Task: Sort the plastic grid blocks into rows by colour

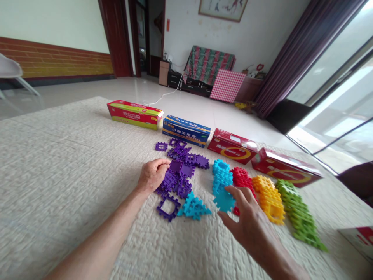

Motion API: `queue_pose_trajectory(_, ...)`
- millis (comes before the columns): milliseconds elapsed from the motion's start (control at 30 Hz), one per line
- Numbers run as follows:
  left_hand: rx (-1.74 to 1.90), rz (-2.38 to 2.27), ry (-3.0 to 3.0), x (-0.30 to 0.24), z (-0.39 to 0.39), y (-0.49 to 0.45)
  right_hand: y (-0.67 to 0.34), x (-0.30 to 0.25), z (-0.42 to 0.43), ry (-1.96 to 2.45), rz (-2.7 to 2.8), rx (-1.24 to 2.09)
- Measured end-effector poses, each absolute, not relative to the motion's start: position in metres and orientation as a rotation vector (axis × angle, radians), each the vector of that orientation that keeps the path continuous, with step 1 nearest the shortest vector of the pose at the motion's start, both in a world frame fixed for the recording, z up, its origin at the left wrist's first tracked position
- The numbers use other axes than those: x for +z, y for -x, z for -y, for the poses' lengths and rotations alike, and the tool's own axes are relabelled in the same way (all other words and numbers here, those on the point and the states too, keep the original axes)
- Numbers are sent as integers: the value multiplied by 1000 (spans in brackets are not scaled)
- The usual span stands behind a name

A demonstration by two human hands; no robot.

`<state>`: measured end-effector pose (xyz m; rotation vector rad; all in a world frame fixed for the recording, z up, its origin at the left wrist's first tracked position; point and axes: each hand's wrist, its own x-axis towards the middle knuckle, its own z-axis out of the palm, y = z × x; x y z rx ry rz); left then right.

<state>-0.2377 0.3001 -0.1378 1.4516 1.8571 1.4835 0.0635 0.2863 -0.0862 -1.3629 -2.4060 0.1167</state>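
Note:
My left hand (153, 175) is closed, its thumb and fingers pressed together at the left edge of a heap of purple interlocking plastic tiles (187, 170). Whether a tile is pinched there is hidden. My right hand (247, 212) is open, thumb and fingers apart around the near end of a row of light-blue tiles (223, 179). A round, toothed blue tile (224, 200) lies between thumb and forefinger. Close to the heap lie a triangular blue tile (194, 207) and a purple square frame (169, 208). Red tiles (242, 177) are partly covered by my right hand.
Rows of yellow tiles (268, 198) and green tiles (298, 214) lie to the right. Behind stand a red-and-yellow box (135, 114), a blue box (186, 130) and two dark-red boxes (232, 146). Everything rests on a cream textured cover (72, 171). Another box (358, 241) shows at right.

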Motion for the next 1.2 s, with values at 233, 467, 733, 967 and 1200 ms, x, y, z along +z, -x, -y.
queue_pose_trajectory(233,1472,-1863,-1434,-136,-300,237,-54,-100,-293,1263,2385,-140)
queue_pose_trajectory(467,1462,-1880,-1437,-135,-299,237,-57,-103,-298,1265,2384,-278)
queue_pose_trajectory(733,1472,-1874,-1445,-135,-299,237,-36,-97,-278,1020,2320,86)
queue_pose_trajectory(967,1477,-1868,-1441,-134,-299,236,-20,-111,-257,946,2485,324)
queue_pose_trajectory(1200,1492,-1834,-1393,-134,-299,235,-16,-116,-260,955,2441,294)
